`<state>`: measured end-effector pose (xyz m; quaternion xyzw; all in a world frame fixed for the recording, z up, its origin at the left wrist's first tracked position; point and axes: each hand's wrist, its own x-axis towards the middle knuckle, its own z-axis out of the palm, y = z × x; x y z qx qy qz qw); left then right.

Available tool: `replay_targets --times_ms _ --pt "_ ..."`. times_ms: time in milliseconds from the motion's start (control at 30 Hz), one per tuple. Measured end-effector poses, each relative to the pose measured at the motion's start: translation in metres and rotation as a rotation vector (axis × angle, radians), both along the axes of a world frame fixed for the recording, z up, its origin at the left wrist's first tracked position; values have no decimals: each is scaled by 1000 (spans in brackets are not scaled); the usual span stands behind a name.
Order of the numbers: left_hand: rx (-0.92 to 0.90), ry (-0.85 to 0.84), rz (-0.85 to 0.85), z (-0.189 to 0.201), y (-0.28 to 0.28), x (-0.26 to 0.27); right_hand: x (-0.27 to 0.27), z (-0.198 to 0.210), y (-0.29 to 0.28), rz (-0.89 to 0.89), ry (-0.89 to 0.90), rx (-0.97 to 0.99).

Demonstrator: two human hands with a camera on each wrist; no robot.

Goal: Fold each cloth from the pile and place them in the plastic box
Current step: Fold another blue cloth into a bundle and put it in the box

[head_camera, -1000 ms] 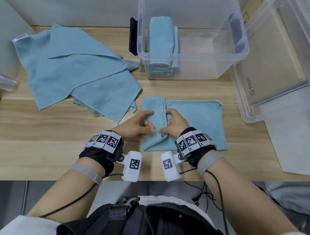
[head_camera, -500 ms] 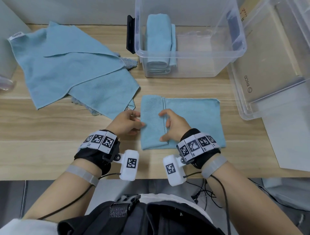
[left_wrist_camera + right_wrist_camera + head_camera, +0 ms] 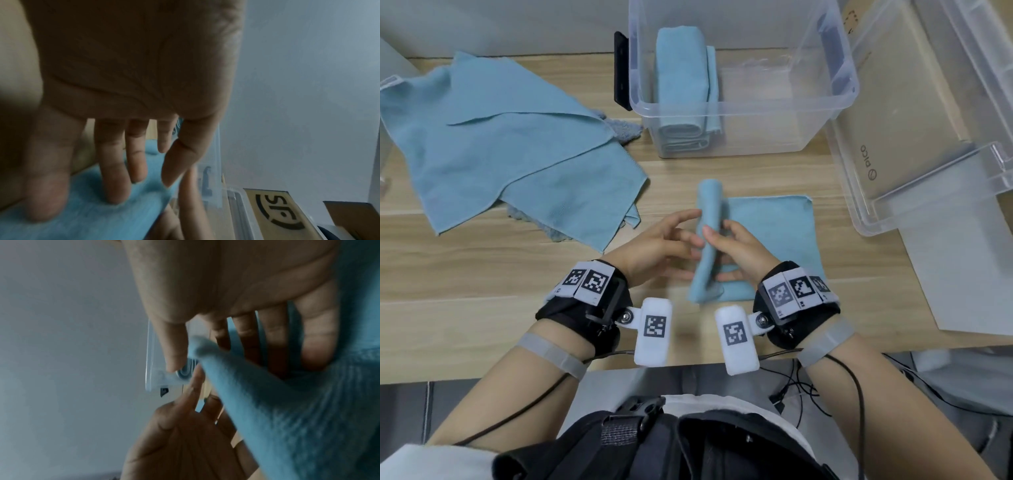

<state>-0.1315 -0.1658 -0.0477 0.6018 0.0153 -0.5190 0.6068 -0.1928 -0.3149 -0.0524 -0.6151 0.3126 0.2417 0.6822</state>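
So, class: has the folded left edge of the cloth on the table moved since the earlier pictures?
Yes. The folded edge has lifted off the table and swung right, over the flat part, held between left hand and right hand.

Cloth pile (image 3: 510, 144) left of plastic box (image 3: 743, 102); folded cloths (image 3: 685, 85) inside; half-folded cloth (image 3: 770, 236) before it.
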Motion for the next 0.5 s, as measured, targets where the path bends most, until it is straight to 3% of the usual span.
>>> replay_targets --times_ms 100,167,267,333,433,500 --pt "-65 24 1 3 -15 -2 -2 0 -14 -80 -14 -1" --pt "-26 -20 62 1 -22 -2 -4 -6 -21 -100 -28 -109" --pt "106 -97 178 -9 -28 -4 -6 -18 -31 20 -56 -389" --pt "175 -119 203 -17 -29 -5 -8 -20 -33 94 -37 -458" --pt "223 -109 159 -23 -30 -9 -8 -17 -34 89 -27 -443" --pt "222 -100 152 -23 -31 -11 -11 -12 -35 40 -58 -315"
